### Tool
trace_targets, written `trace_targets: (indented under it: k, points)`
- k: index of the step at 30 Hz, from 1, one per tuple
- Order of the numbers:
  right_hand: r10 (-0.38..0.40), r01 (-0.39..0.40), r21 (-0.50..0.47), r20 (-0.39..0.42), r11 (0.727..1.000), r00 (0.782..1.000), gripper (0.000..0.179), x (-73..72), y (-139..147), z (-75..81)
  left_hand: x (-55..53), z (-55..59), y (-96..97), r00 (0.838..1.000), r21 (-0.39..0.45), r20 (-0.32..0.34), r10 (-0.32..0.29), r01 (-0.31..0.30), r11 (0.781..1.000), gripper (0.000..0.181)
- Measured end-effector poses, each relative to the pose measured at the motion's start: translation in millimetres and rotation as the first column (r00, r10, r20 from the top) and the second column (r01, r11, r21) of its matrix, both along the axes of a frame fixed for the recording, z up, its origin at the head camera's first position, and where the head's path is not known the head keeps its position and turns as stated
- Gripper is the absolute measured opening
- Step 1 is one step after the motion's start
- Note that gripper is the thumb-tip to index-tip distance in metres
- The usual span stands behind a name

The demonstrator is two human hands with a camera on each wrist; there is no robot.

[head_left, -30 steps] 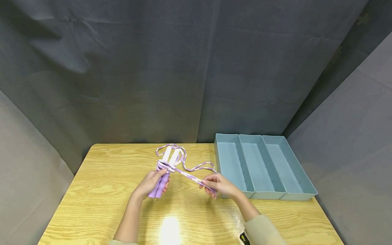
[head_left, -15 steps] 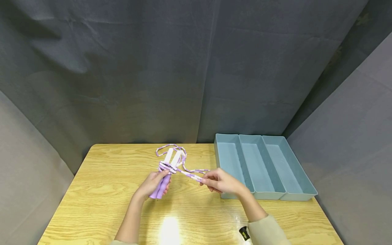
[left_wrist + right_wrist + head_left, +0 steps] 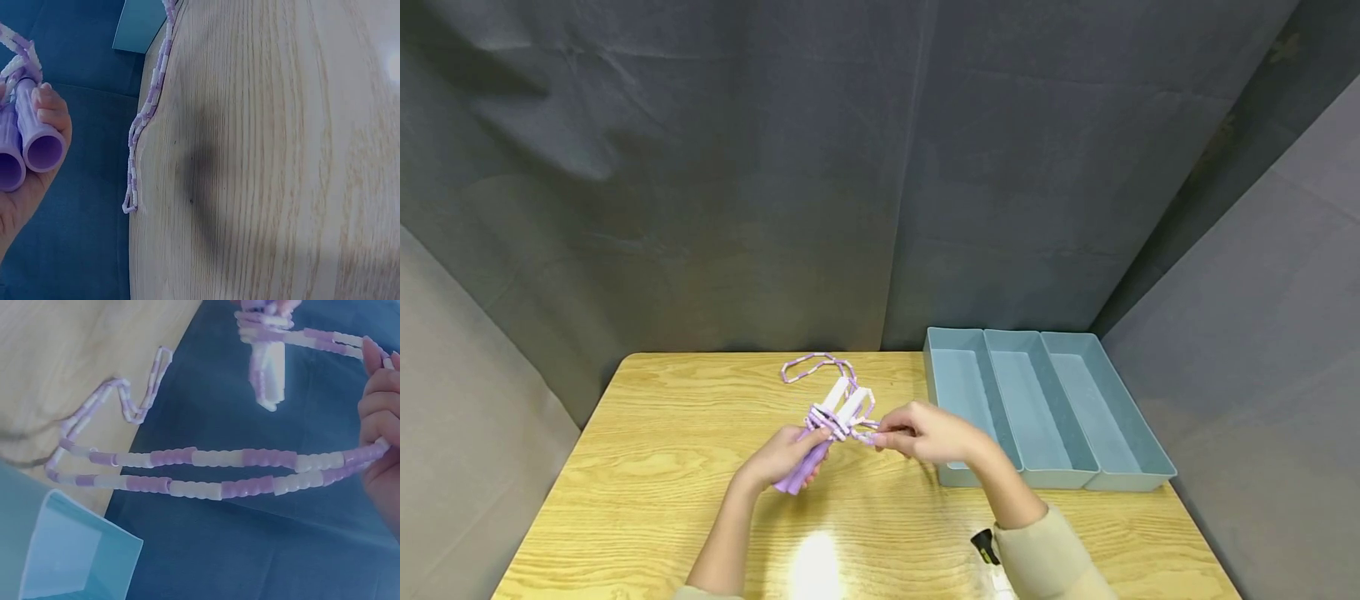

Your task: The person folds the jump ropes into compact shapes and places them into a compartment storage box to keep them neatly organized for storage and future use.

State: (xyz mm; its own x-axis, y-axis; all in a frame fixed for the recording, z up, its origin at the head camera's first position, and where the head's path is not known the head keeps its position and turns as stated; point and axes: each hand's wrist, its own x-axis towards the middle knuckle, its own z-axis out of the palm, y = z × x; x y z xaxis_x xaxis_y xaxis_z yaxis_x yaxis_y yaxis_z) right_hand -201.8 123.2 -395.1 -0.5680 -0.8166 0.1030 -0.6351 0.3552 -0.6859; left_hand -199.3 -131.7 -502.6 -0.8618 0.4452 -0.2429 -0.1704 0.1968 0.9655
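My left hand (image 3: pixel 786 457) grips the two purple-and-white handles (image 3: pixel 806 467) of a beaded jump rope side by side, their hollow purple ends facing the left wrist camera. Purple and white beaded cord is wound around the middle of the handles. To the right, my right hand (image 3: pixel 925 432) pinches a doubled length of the beaded cord (image 3: pixel 269 481), which runs from the wound part through its fingers. In the right wrist view the cord hangs past the hand in a long double strand. A loop of it lies on the table behind the handles.
A blue-grey bin with three long compartments (image 3: pixel 1131 482) stands at the table's right side, close behind my right hand. Near my right sleeve is a small black object (image 3: pixel 984 546). Grey curtains hang behind the wooden table (image 3: pixel 647 467).
The right hand has moved left, toward the handles, shortening the stretch of cord between the hands. My left hand has shifted slightly right with the handles, which tilt more to the right.
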Motion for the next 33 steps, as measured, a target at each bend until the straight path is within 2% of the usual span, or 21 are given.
trace_targets:
  k: [5,8,13,19,27,33]
  points:
    - [0.017,-0.016,0.03,-0.044,0.999,0.999,0.016,-5.0,-3,7.3,2.5,-1.6,2.4,0.995,-0.043,-0.01,-0.101,0.101,0.994,0.048]
    - [0.027,-0.025,0.041,-0.052,0.999,0.998,0.015,-8.4,-4,9.4,4.0,-2.2,5.6,0.989,-0.063,0.005,-0.148,0.148,0.987,0.049]
    - [0.045,-0.042,0.048,-0.064,0.998,0.997,0.016,-15.2,-7,9.6,6.5,-3.3,11.0,0.975,-0.077,0.019,-0.22,0.221,0.972,0.059]
    - [0.076,-0.07,0.064,-0.098,0.996,0.992,0.016,-23.5,-9,8.2,9.9,-3.0,15.5,0.956,-0.064,0.051,-0.29,0.293,0.954,0.05]
    - [0.081,-0.078,0.086,-0.032,0.993,0.996,0.017,-32.1,-11,2.1,15.4,-1.4,21.1,0.929,-0.07,0.08,-0.362,0.368,0.927,0.052]
    - [0.064,-0.062,0.093,-0.016,0.994,0.998,0.019,-37.2,-12,-4.3,19.3,2.0,24.7,0.909,-0.068,0.069,-0.412,0.416,0.907,0.051]
